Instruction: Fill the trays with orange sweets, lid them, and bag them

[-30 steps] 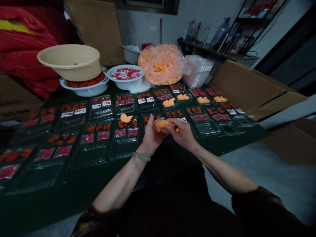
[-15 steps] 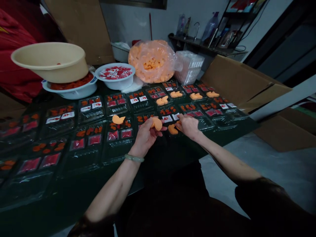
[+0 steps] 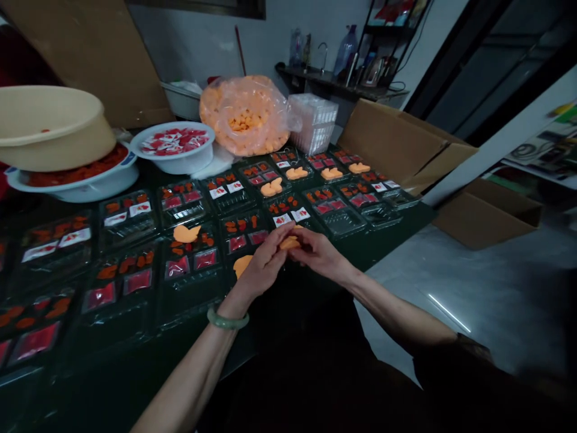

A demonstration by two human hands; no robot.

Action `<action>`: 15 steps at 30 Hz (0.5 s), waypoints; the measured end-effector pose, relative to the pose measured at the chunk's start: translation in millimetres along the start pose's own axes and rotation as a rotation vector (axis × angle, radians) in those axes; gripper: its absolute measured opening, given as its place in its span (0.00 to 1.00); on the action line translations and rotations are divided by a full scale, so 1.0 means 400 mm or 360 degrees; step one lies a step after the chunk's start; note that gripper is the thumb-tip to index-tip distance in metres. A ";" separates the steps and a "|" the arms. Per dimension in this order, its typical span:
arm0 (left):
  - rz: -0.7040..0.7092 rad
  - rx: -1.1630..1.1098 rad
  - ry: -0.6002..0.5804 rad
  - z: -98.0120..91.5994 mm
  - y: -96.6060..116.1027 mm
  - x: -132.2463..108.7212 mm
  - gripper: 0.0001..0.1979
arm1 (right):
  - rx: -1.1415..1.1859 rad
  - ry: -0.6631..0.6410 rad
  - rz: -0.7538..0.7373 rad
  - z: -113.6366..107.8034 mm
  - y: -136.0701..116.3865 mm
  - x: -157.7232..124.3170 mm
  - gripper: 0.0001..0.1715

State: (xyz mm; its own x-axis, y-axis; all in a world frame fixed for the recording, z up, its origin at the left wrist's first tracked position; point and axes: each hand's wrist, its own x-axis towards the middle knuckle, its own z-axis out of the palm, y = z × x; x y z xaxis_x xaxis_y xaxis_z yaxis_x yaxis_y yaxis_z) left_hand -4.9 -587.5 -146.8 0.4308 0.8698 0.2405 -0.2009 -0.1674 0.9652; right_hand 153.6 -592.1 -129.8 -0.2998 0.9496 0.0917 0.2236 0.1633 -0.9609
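Observation:
My left hand and my right hand meet over the near row of clear plastic trays, fingers closed around a light-orange moulded piece. The fingers cover much of it. Another orange piece lies partly hidden behind my left hand, at a tray's lower part. Further left, a bird-shaped orange piece rests on top of a filled tray. Just beyond my hands is a tray with small orange-red pieces and white-and-red sachets.
Filled trays stand in rows across the dark green table. Behind them are a basin of red sachets, a cream tub on a blue-white basin, a plastic bag of orange pieces, stacked clear trays and an open cardboard box.
The view has swung right. My hands, apart before, have come together around one orange piece. Another orange piece now lies to the left of my left hand.

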 end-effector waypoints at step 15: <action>0.0140 0.0206 0.1079 -0.107 0.052 0.019 0.12 | -0.2139 0.0425 0.0396 -0.282 0.155 0.044 0.13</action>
State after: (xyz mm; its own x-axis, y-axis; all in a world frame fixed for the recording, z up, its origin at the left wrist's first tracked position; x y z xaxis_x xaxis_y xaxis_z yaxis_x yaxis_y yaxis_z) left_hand -43.6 -564.4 -129.3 -0.2354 0.9413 0.2420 -0.0853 -0.2680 0.9596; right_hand 266.8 -535.0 -158.2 0.0288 0.9882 0.1502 0.9995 -0.0309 0.0116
